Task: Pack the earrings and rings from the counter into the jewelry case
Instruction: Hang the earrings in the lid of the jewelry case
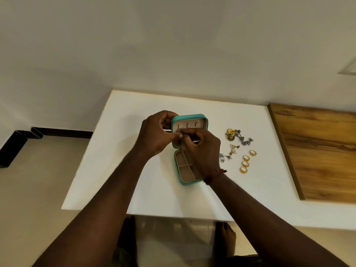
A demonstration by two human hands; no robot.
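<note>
head view, observations: small teal zip jewelry case with beige lining [189, 149] lies open on the white desk [134, 189], lid raised at the far side, divided tray toward the person. three small hooks show in the lid panel. left hand [154, 133] and right hand [202, 149] meet over the hinge area; fingers [180, 136] of both are pinched closed on a small silver earring [179, 131], held against the lid's lower panel. exact point of contact with the panel cannot be made out.

unpacked stock lies to the right of the case, apart from it: gold-and-green floral earrings [231, 134], silver dangling earrings [245, 140], a gold triangular earring [233, 148], a further silver earring [224, 157] beside the right wrist, and four gold rings [247, 160] in a loose line.

assessment: step in hand is fixing the first earring into the lid; task is at an early stage. next move calls for seating it securely, releasing, then reaching right for another piece without knocking the lid.
</note>
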